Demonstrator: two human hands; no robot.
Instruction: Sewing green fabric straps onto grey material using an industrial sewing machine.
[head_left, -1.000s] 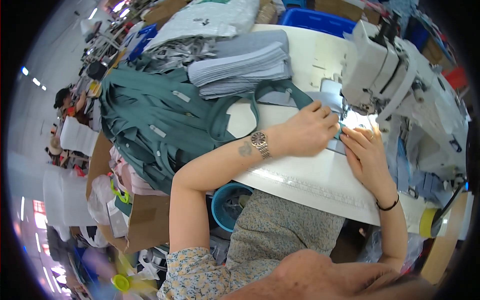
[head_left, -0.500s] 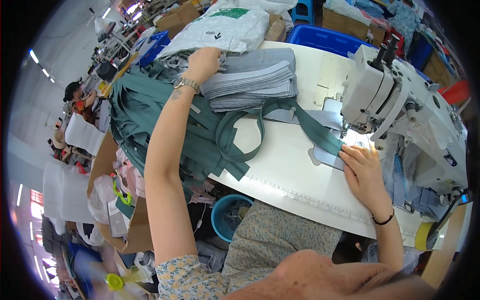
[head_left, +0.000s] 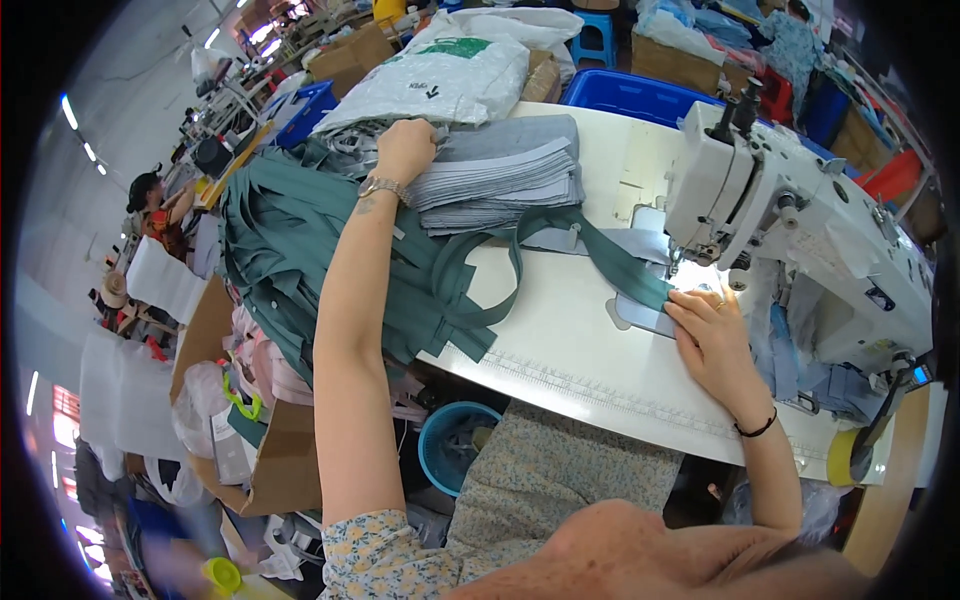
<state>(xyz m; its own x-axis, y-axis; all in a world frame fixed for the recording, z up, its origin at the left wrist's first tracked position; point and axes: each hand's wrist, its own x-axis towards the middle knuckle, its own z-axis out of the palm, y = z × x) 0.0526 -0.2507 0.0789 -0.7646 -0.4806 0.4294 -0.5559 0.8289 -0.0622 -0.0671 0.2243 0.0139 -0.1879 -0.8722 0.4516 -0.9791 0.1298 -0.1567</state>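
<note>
My left hand is closed, with curled fingers, among crumpled grey pieces beside a stack of folded grey-blue fabric pieces. What those fingers hold is hidden. A heap of dark green fabric strips lies left of that forearm. One green strip loops from the heap across the table to the sewing machine. At the needle area, my right hand grips this strip's end, fingertips close together on it. A grey-blue piece lies partly under the strip, reaching to the presser foot.
A white plastic bag sits behind the stacks, and a blue crate stands beyond the table. Below the table's front edge are a blue bin and a cardboard box. Yellow tape is at the right. Another person sits far left.
The whole view has shifted slightly, with the machine now further left in the picture. Both hands stay in about the same places, while my left elbow has swung a little right.
</note>
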